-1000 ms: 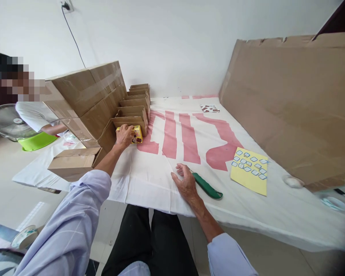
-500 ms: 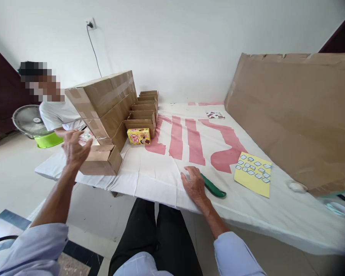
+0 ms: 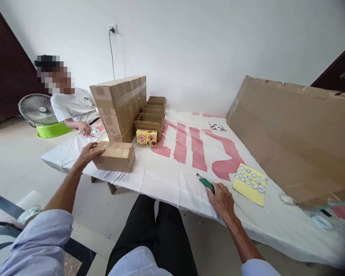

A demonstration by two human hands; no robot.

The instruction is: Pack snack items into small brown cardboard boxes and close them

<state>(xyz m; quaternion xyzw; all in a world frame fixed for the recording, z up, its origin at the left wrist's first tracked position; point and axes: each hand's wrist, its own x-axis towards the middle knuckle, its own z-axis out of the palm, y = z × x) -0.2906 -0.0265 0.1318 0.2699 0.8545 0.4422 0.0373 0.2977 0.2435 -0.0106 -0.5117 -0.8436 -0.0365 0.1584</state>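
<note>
Cardboard box [image 3: 115, 158] at the near left of the white cloth [image 3: 161, 182], on the near side of the carton stack [image 3: 120, 100] — touched at its left end by the left hand [image 3: 88, 155], with fingers over the top; cannot tell how firmly. Best steadied with even pressure there. Green cutter [image 3: 207, 184] gripped in the right hand [image 3: 222, 198], farther right — best aimed clear of the left hand.

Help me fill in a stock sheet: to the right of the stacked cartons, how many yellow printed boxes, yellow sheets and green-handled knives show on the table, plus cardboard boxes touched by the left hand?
Yellow printed box: 1
Yellow sheet: 1
Green-handled knife: 1
Cardboard box touched by the left hand: 1
Total: 4
</note>
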